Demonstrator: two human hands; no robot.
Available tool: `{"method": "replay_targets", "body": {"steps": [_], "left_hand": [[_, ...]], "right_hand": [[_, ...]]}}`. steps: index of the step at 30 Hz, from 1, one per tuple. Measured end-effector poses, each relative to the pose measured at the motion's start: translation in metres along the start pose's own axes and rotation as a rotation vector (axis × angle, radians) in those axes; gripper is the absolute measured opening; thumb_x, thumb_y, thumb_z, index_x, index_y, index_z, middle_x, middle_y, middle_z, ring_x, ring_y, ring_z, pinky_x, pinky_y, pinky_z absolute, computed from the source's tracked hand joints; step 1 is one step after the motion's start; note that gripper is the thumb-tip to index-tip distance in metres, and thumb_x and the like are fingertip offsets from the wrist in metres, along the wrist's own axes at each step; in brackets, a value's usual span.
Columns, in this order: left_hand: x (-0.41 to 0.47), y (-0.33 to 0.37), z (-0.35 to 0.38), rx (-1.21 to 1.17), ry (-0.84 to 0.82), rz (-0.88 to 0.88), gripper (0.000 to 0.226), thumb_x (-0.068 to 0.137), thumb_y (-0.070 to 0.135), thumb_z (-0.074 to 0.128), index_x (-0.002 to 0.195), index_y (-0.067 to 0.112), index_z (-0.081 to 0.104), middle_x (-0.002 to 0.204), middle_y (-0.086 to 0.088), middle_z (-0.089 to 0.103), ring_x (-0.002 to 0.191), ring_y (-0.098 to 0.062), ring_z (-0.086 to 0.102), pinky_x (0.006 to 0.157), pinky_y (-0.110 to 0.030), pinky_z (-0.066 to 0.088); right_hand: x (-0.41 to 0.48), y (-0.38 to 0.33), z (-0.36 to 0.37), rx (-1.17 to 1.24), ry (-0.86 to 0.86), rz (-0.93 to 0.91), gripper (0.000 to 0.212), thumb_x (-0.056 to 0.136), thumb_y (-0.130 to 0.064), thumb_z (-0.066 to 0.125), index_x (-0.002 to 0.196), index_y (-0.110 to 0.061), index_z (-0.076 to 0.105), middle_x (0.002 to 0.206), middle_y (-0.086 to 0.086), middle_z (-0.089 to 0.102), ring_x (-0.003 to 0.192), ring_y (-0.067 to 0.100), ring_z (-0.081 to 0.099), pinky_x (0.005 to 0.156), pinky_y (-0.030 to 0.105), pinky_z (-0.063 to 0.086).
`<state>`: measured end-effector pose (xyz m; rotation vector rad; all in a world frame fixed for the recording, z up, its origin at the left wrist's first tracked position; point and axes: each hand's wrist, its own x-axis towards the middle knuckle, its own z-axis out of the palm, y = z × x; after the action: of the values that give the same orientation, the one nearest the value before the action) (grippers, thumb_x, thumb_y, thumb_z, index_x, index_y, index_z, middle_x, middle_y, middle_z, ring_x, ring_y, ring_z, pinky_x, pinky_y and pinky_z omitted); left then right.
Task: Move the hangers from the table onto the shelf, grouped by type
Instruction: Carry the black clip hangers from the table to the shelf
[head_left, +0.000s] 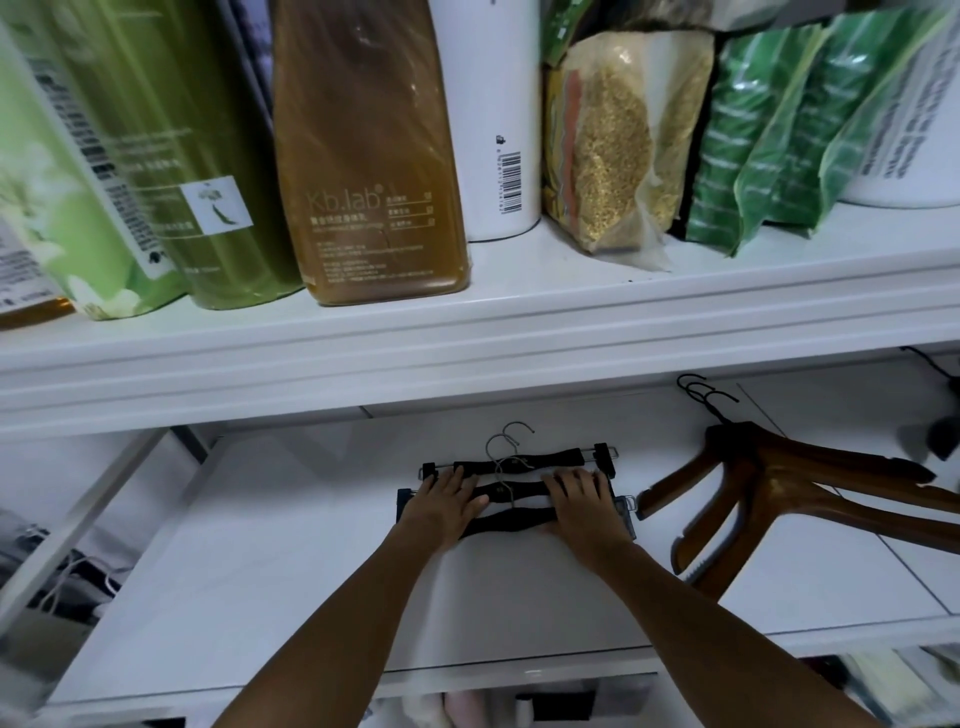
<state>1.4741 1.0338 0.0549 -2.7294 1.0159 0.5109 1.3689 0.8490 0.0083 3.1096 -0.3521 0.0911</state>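
The black padded clip hangers (545, 457) lie crosswise on the white shelf (260, 545); the left hand (447, 503) and right hand (581, 503) press flat, fingers straight, on opposite ends.

Both arms reach forward — left hand (445, 503) and right hand (581, 503) lie palm-down, fingers straight.

Soft, dim, even light falls on my white shelf (249, 545), with a faint grey shadow across its middle. The bottles (363, 156) above are blurred; the wide lens bows the edges.
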Motion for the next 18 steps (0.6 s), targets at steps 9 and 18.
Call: {"method": "replay_targets", "body": {"steps": [9,18], "left_hand": [[-0.003,-0.004,-0.003,-0.003,0.012,-0.042,0.060,0.102,0.043,0.009,0.152,0.012,-0.002,0.160,-0.009,-0.005,0.148,-0.021,-0.009,0.121,-0.036,-0.003],[-0.003,0.004,0.016,-0.131,0.090,0.000,0.081,0.090,0.064,0.007,0.152,0.013,-0.007,0.159,-0.011,-0.011,0.148,-0.022,-0.012,0.119,-0.033,-0.006]], "right_hand": [[-0.009,0.005,-0.015,-0.075,-0.116,0.026,0.068,0.098,-0.049,0.036,0.152,-0.013,0.016,0.155,0.009,0.018,0.142,0.034,0.018,0.115,0.059,0.005],[0.002,0.001,-0.014,-0.003,-0.198,0.062,0.074,0.098,-0.053,0.034,0.155,-0.015,0.004,0.160,0.012,0.004,0.148,0.031,0.006,0.117,0.055,0.000]]}}
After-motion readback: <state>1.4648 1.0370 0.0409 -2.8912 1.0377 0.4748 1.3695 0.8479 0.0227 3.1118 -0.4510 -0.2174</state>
